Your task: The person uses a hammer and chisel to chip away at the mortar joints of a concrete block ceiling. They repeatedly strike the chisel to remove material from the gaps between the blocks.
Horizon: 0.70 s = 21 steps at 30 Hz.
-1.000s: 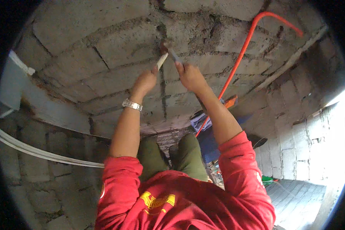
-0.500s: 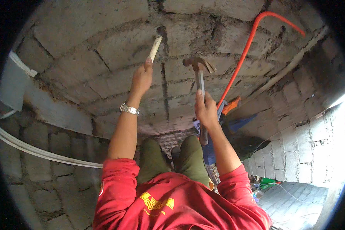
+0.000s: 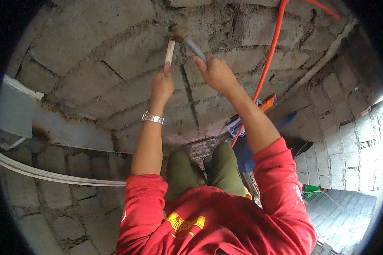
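Observation:
My left hand (image 3: 162,88) is closed around the lower end of a short, pale, wood-like stick (image 3: 170,52). Its upper end stands close to a mortar joint of the grey block wall (image 3: 127,46). My right hand (image 3: 218,75) grips a claw hammer (image 3: 195,49) by its grey handle. The hammer's head is smeared by motion and lies right beside the stick's upper end; whether they touch I cannot tell. A metal-band watch sits on my left wrist.
An orange-red tube (image 3: 270,55) runs down the wall to the right of my right hand. Dark cloths (image 3: 244,155) hang near my right forearm. White pipes (image 3: 51,172) and a grey box (image 3: 15,112) are on the left. A pale block wall (image 3: 340,161) stands at the right.
My right hand has swung the hammer up and left, from apart to beside the stick's upper end. My left hand still holds the stick in nearly the same place. The view has shifted slightly.

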### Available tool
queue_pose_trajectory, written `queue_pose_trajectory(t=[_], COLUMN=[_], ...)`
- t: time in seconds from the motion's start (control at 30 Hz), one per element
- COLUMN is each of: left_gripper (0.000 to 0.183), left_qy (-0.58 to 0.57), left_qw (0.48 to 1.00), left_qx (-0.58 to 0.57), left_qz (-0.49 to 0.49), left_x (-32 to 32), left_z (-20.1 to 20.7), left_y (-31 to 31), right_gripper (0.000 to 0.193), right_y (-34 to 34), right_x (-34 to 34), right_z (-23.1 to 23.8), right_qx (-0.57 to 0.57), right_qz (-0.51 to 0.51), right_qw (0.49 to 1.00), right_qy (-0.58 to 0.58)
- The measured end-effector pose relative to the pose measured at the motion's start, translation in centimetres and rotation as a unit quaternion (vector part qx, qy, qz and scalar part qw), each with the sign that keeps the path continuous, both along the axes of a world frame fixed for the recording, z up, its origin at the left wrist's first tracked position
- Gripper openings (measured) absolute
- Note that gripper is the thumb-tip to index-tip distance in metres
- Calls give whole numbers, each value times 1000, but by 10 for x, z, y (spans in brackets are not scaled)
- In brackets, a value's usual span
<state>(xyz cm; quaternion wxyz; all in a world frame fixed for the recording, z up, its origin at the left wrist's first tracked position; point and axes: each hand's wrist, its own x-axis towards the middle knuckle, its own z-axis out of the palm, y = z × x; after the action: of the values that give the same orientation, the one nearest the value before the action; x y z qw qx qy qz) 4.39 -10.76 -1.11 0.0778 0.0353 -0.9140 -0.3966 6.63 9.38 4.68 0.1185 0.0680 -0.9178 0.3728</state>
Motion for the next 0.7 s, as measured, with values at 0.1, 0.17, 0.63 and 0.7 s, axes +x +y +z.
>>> queue_pose_trajectory(t=[0.1,0.17,0.63,0.7], left_gripper=[65,64,45,45], left_qy=[-34,-46,106,96], left_qw=[999,998,992,993], left_qx=[25,37,-62,-76], left_qz=[10,22,-16,-1], left_x=[-4,-7,40,27], left_z=[-3,-10,-1,-14], left_y=[4,-1,18,14], right_gripper=[50,49,36,34], right_y=[-1,-8,8,12], right_x=[19,36,152,156], right_z=[6,18,-129,-119], right_qx=[-66,-105,-405,-409], right_qz=[-4,2,-72,-92], right_qw=[995,990,907,902], right_qy=[72,99,-92,-101])
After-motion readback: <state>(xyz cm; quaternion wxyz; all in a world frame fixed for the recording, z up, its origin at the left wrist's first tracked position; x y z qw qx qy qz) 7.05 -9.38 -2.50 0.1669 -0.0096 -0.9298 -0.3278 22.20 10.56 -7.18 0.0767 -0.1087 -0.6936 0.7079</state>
